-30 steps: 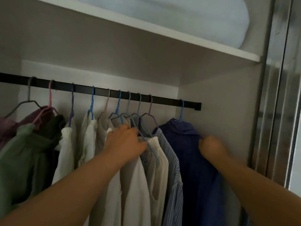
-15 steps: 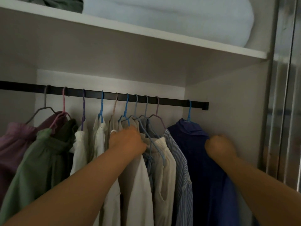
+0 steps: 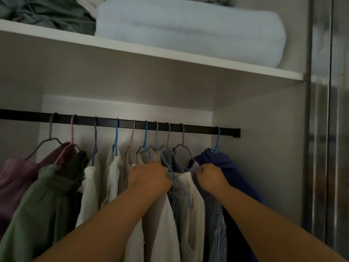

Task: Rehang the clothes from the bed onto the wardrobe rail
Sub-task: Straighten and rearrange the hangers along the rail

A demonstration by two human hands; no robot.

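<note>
Fingers: those of the right hand (image 3: 211,177) are curled and pinch the collar edge of the striped shirt (image 3: 214,210); those of the left hand (image 3: 149,177) are curled into the garments at shoulder height, and which garment they hold cannot be told.
Wardrobe (image 3: 264,148): an open white compartment; it contains the shelf, the rail and all hanging clothes; a reflective door panel (image 3: 328,129) stands at its right edge.
Shelf (image 3: 170,53): white board above the rail; it carries a folded pale blue blanket (image 3: 188,33) and, to the left, crumpled dark green fabric (image 3: 47,12) touching the blanket.
Rail (image 3: 198,127): black bar running left to right beneath the shelf, ending just short of the right wall; ten hanger hooks sit on it.
Clothes on rail, left group: a mauve garment (image 3: 17,176), a green garment (image 3: 37,208) and a white garment (image 3: 90,190), hung side by side.
Clothes on rail, centre group: several cream and beige garments (image 3: 190,210) pressed closely together, partly covered by the left forearm.
Clothes on rail, right group: the striped shirt, then a navy garment (image 3: 226,167) on a blue hanger (image 3: 218,140) nearest the right wall, a little apart from the other hooks.
Hangers: thin wire type in grey, pink, purple and blue; a lilac hanger (image 3: 183,142) carries the striped shirt.
</note>
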